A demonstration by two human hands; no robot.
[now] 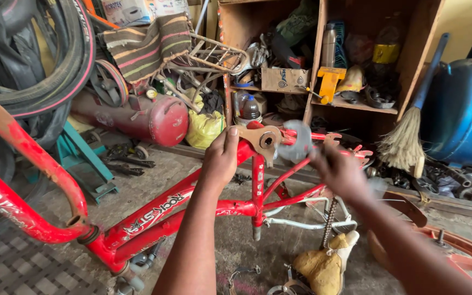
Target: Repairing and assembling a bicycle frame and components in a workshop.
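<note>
my left hand (220, 158) fingers wrapped tight round the red bike frame (159, 216), just below the bare bottom bracket shell (267, 140). right hand (341, 173) blurred beside it, grip unclear. cranks off; frame stripped, upside down, no wheels fitted.

Bicycle frame (154, 213) lies inverted across the floor – left hand (220, 158) on its tube, right hand (338, 172) right of the bracket (266, 141); compressor tank (137, 117) behind left, shelves (315, 60) behind, broom (405, 139) right

Glossy red-painted metal bike frame (165, 210); rusty bare-metal bracket (262, 140); rough, perhaps concrete, floor (230, 240).
</note>
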